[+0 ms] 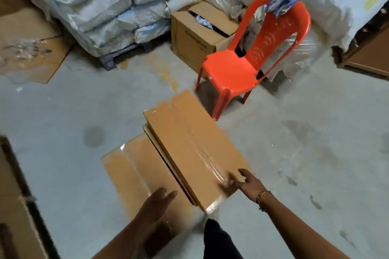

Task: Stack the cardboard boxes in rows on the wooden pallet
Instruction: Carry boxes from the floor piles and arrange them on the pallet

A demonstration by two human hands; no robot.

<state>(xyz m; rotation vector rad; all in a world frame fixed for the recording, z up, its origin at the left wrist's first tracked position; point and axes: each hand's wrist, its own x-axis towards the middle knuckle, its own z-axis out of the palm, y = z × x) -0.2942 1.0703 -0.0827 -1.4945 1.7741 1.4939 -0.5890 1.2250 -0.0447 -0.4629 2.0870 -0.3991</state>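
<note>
Stained concrete floor; flat rectangular cardboard boxes, glossy tape

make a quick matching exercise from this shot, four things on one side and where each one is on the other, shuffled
Column one
1. blue cloth
2. right hand
3. open printed box
4. white sacks

Column two
a. stacked on a dark pallet, back left
b. on the floor next to the orange chair
c. draped over the chair's backrest
d. at the near end of the top flat box

Pairs: 1-c, 2-d, 3-b, 4-a
</note>
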